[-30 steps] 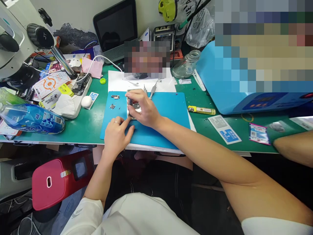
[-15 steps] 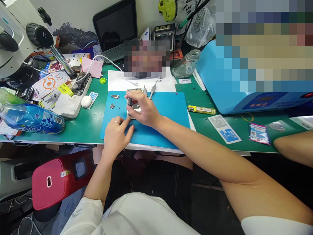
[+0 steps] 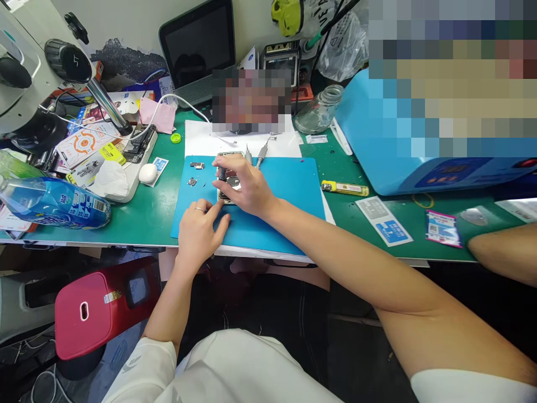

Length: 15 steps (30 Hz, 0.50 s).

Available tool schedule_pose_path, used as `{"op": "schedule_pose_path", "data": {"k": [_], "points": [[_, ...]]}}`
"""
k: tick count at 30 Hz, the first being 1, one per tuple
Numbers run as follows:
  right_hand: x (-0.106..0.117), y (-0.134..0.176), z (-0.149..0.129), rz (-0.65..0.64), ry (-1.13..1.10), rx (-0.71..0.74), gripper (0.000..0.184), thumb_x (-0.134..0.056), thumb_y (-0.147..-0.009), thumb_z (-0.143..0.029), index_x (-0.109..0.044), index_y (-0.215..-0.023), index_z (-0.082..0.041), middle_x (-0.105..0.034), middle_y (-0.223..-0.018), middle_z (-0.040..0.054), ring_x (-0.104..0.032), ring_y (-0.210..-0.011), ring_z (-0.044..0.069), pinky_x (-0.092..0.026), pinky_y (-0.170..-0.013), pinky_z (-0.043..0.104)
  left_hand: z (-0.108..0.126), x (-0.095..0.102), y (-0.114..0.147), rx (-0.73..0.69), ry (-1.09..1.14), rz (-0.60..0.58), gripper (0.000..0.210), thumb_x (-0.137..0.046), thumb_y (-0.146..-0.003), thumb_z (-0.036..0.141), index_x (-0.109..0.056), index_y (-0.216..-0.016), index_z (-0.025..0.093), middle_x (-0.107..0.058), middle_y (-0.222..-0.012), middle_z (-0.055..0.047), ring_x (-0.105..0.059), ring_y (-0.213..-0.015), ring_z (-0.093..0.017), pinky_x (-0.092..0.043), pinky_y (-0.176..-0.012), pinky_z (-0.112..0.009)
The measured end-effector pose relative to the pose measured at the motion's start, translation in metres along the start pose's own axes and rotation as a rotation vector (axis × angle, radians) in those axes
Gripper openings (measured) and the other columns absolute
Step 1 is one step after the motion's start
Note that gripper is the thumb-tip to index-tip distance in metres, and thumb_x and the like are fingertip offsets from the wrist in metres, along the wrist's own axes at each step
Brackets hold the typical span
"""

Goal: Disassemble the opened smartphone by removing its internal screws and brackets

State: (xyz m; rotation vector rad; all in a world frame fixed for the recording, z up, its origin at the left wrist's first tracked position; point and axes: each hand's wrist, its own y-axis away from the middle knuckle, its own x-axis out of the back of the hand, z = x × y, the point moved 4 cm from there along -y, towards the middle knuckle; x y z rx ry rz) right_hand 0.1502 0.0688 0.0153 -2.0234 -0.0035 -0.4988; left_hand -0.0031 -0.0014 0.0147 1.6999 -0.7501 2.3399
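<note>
My right hand [image 3: 249,189] pinches a small dark-handled screwdriver [image 3: 222,173] between thumb and fingers. The screwdriver stands roughly upright over an opened phone [image 3: 225,196], and its tip is hidden. My left hand [image 3: 198,225], with a ring on one finger, lies with fingers apart on the blue mat [image 3: 277,224]; its index fingertip touches the phone's near edge. Left of the phone sit a small metal part [image 3: 197,165] and another tiny part [image 3: 192,182]. Two thin grey-handled tools, one of them a pen-like tool [image 3: 262,154], lie beyond my right hand.
A microscope [image 3: 69,61] rises at the left, above boxes and a blue bottle [image 3: 54,202]. To the right are a yellow-ended tool [image 3: 344,188], a glass jar [image 3: 319,109], a big blue case [image 3: 369,145] and another person's arm [image 3: 503,252]. A tablet-like screen [image 3: 197,45] stands behind.
My right thumb has shifted slightly left along the screwdriver. My left hand and the phone stay in place.
</note>
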Motion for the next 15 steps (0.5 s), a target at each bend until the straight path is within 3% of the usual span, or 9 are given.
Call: {"op": "schedule_pose_path", "data": {"k": [7,11,15], "points": [[0.0003,-0.0002,-0.0019,-0.01,0.042,-0.014,0.045,-0.047,-0.107,-0.018,-0.044,-0.15,-0.032,-0.069,-0.127,0.0072,-0.074,-0.102,0.02,-0.07,-0.079,0.036,-0.0005,0.0002,0.0007,0.003,0.006,-0.002,0.039,-0.056,-0.11,0.04,-0.073,-0.139,0.02,-0.067,-0.103,-0.01,-0.062,-0.094,-0.025,-0.049,-0.08,-0.037],[0.0001,0.0006,-0.0011,0.0,0.065,0.001,0.049,-0.061,-0.105,-0.029,-0.042,-0.151,-0.031,-0.07,-0.124,0.0075,-0.073,-0.094,0.02,-0.069,-0.071,0.034,-0.0006,0.0001,0.0007,-0.003,0.002,0.0,0.039,-0.057,-0.109,0.04,-0.073,-0.139,0.02,-0.067,-0.103,-0.009,-0.062,-0.093,-0.025,-0.049,-0.08,-0.037],[-0.0016,-0.0007,-0.0012,0.032,0.072,0.013,0.046,-0.06,-0.107,-0.025,-0.045,-0.149,-0.03,-0.07,-0.116,0.0063,-0.071,-0.087,0.018,-0.068,-0.068,0.033,-0.0005,0.0,0.0004,-0.018,0.002,0.02,0.039,-0.058,-0.109,0.039,-0.074,-0.138,0.018,-0.067,-0.102,-0.009,-0.062,-0.091,-0.025,-0.049,-0.078,-0.037]]}}
